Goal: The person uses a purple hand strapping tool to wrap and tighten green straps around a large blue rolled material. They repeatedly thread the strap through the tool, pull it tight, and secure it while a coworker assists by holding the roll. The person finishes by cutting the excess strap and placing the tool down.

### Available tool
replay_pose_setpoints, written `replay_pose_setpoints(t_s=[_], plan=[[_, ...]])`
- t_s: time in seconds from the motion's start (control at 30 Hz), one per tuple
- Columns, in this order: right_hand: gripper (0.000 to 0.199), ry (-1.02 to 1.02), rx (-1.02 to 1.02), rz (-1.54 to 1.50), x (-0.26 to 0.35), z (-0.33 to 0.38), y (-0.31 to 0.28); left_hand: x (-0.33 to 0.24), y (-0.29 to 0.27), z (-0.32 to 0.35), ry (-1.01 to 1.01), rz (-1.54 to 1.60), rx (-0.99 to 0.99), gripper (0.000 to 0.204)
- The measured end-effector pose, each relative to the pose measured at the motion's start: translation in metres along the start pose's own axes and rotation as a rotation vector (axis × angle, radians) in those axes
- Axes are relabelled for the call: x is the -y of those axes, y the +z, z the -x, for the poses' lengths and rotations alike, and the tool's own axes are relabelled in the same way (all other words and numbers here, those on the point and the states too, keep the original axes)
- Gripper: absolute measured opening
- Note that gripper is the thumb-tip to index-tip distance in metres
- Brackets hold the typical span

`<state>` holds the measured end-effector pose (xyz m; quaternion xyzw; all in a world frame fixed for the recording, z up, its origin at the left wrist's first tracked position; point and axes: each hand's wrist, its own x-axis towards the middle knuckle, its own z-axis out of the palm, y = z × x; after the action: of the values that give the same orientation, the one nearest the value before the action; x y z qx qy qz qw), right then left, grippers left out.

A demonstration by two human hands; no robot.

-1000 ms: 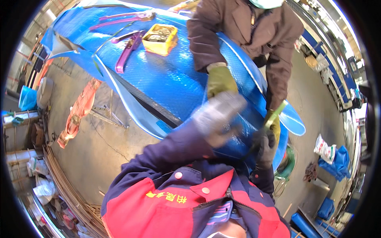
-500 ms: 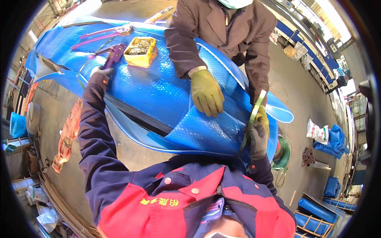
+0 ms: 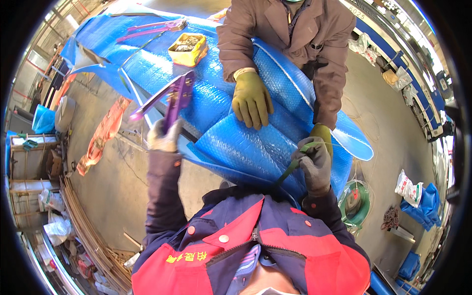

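An industrial workshop: concrete floor (image 3: 113, 191), strapping coil (image 3: 356, 206), stacked metal rods (image 3: 93, 246).

Blue wrapping, purple tool, green strap

A bright blue bubble-wrap bundle (image 3: 236, 113) fills the middle; at left a grey-gloved left hand (image 3: 164, 135) holds a purple metal strapping tool (image 3: 174, 96), at right a grey-gloved right hand (image 3: 314, 164) holds a dark green strap (image 3: 290, 169), and far off sits a yellow tray (image 3: 188, 49).
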<state>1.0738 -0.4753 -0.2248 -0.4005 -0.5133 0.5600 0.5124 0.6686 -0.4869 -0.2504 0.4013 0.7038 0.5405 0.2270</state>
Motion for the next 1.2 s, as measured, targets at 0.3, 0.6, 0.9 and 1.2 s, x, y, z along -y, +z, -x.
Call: replay_pose_setpoints(t_s=[0.3, 0.6, 0.9, 1.2], plan=[[0.029, 0.114, 0.196, 0.078, 0.028, -0.011, 0.008, -0.067, 0.034, 0.078, 0.384, -0.549, -0.11, 0.056], [0.031, -0.017, 0.31, 0.075, 0.028, 0.0, 0.014, -0.076, 0.114, 0.16, 0.517, -0.047, 0.735, 0.031], [0.045, -0.221, 0.378, 0.425, 0.082, -0.007, -0.012, -0.052, 0.138, 0.153, 0.527, 0.07, 0.791, 0.027], [0.038, -1.069, -0.111, 1.16, 0.102, -0.048, 0.027, -0.039, 0.151, 0.148, 0.468, 0.1, 0.708, 0.022]])
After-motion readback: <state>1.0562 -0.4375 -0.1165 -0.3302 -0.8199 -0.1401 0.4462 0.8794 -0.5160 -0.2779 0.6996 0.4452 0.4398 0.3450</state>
